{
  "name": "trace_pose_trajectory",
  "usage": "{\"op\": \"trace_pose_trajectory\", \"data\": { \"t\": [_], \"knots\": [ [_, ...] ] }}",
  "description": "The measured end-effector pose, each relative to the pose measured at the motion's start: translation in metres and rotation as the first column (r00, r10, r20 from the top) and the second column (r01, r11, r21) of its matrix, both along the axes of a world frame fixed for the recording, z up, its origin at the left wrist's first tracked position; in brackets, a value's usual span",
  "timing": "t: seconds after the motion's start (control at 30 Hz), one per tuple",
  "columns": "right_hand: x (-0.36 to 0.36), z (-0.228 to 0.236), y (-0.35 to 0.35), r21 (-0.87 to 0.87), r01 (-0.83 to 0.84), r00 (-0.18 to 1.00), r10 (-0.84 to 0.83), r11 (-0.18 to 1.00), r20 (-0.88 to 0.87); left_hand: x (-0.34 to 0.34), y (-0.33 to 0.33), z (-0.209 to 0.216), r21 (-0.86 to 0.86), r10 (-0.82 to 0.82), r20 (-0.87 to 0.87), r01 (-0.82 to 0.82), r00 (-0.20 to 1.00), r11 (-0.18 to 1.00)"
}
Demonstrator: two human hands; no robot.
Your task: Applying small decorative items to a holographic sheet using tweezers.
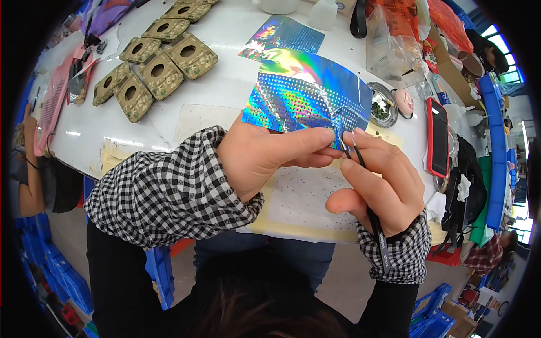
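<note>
My left hand [270, 147] pinches the lower edge of a shiny blue holographic sheet [315, 84], its thumb on top and its fingers underneath. Rows of small pale dots cover much of this sheet, which is lifted and slightly curved. Black tweezers [373, 217] are gripped in my right hand [386, 183], their tips at the sheet's lower edge beside my left thumb. Whether the tips hold a dot is too small to make out. A second holographic sheet [293, 36] lies flat on the table beyond the first.
Several camouflage-patterned pieces [160, 70], each with a round hole, sit at the far left. A round metal dish [383, 107] with dark bits stands right of the sheet, near a red-framed phone [437, 138]. Pale paper [304, 197] with scattered specks lies under my hands. A co-worker's arm [29, 169] shows at left.
</note>
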State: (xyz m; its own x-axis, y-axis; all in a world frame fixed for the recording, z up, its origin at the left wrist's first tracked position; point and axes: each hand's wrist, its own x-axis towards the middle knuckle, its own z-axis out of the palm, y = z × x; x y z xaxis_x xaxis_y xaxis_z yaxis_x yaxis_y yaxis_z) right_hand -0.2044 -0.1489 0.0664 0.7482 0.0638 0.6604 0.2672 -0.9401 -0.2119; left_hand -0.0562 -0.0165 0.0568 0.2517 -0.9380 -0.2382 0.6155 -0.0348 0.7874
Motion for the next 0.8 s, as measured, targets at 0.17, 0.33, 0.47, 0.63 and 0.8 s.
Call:
{"op": "trace_pose_trajectory", "data": {
  "t": [0.17,0.33,0.47,0.63,0.8],
  "knots": [
    [-0.001,0.001,0.000,0.004,-0.005,1.000,0.005,1.000,0.002,0.000,-0.001,-0.002,0.029,0.015,0.022,-0.016,1.000,0.999],
    [-0.007,0.000,0.003,0.157,0.010,1.000,-0.008,0.988,-0.016,-0.001,-0.002,0.003,0.014,0.048,0.022,-0.048,0.999,0.999],
    [-0.008,-0.005,0.005,0.207,0.072,0.997,-0.072,0.976,-0.006,0.002,-0.003,0.006,0.002,0.084,0.015,-0.084,0.996,0.996],
    [-0.002,0.000,0.001,-0.006,0.071,0.996,-0.070,0.997,0.045,0.003,-0.002,0.001,-0.023,0.107,-0.010,-0.107,0.994,0.994],
    [-0.002,0.006,0.003,0.004,0.066,0.998,-0.066,0.998,0.009,0.002,-0.003,0.007,-0.042,0.130,0.019,-0.130,0.991,0.991]
  ]
}}
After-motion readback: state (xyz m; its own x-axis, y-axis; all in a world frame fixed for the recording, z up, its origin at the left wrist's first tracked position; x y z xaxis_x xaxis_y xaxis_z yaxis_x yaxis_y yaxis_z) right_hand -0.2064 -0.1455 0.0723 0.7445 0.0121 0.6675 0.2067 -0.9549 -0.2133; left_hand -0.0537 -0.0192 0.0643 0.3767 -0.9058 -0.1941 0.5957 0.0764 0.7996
